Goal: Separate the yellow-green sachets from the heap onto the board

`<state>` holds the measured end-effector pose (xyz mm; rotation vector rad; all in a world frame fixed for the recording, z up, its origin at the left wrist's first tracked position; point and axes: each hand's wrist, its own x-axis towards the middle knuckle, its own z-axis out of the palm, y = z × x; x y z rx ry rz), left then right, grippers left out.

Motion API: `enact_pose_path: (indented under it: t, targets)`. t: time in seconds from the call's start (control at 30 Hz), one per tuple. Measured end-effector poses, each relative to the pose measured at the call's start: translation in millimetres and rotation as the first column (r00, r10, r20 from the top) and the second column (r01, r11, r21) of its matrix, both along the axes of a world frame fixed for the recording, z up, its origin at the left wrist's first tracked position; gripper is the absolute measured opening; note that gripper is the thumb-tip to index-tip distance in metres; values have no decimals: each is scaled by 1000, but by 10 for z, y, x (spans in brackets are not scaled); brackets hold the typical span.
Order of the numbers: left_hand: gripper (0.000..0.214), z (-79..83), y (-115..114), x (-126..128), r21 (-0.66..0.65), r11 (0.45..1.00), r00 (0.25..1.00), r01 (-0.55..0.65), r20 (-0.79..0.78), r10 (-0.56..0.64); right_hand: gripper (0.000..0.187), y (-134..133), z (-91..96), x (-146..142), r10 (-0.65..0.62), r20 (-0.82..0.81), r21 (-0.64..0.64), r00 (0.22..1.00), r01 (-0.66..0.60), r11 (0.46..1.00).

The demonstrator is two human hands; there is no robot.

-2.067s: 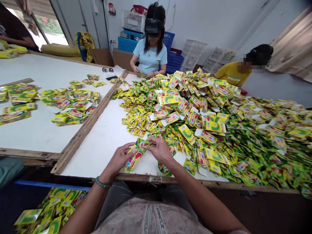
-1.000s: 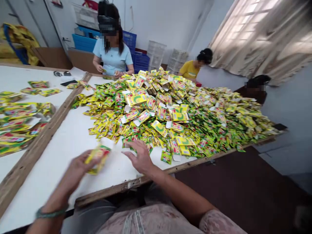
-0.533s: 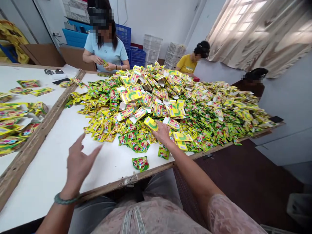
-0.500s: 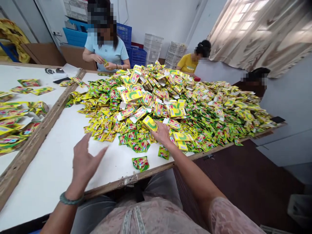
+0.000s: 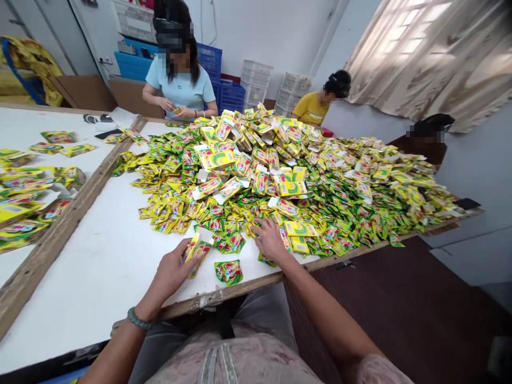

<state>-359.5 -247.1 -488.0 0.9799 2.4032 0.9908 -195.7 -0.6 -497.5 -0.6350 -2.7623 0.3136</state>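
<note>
My left hand (image 5: 173, 269) grips a small yellow carton (image 5: 199, 249) near the front of the white table, with the carton's white flap standing open at the top. My right hand (image 5: 270, 241) reaches to the near edge of the heap, fingers apart over small yellow sachets (image 5: 248, 228); whether a fingertip touches one I cannot tell. Between my hands lie green sachets (image 5: 230, 242), and one green sachet (image 5: 229, 272) sits by itself near the table edge. Part of another green sachet (image 5: 264, 260) shows beneath my right wrist.
A big heap of cartons (image 5: 218, 159) and sachets covers the table's middle and right. A wooden strip (image 5: 92, 197) divides the table; more cartons (image 5: 24, 210) lie left of it. One person in light blue (image 5: 182, 88) and another in yellow (image 5: 312, 109) sit behind.
The yellow carton has passed from my right hand into my left, which has closed on it and come inward. My right hand has drawn back slightly, down to the sachets.
</note>
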Motion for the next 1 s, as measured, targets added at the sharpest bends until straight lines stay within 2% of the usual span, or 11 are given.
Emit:
enact_pose_path:
  t: [0.07,0.17,0.27,0.33,0.4,0.47,0.5,0.53,0.7,0.87,1.0]
  targets:
    - [57,-11,30,7,68,997,993,-25,115,17,22,138,-57,-6,-38,-65,20,997,39,999]
    - [52,-72,69,17,106,994,977,-36,213,12,26,168,-89,-36,-46,-220,-37,975,38,999]
    - [51,-128,74,30,178,982,935,-62,355,-6,25,114,-49,-51,-134,-311,-276,941,45,960]
    - [55,-133,67,48,243,966,867,-91,497,-43,25,62,-1,-76,-247,-340,-535,907,30,844]
    - [56,-112,63,73,283,952,802,-114,592,-80,25,-16,43,-139,-293,-341,-752,893,-72,655]
    - [53,-84,60,98,291,950,772,-115,628,-99,24,-127,65,-240,-268,-349,-856,898,-189,482]
    - [52,-73,59,108,290,951,767,-109,633,-105,23,-194,64,-300,-242,-352,-872,904,-223,435]
    - [50,-67,56,115,291,951,765,-107,634,-107,22,-265,56,-361,-210,-356,-873,911,-244,422]
    - [48,-113,10,105,333,933,766,-136,633,-114,24,-586,-37,-572,10,-343,-791,939,-294,537]
    - [44,-156,-59,95,326,934,733,-146,670,-118,19,-677,21,-574,156,-235,-633,959,-273,724]
    - [43,-147,-67,113,327,934,726,-143,676,-126,15,-694,148,-640,259,-155,-581,953,-300,756]
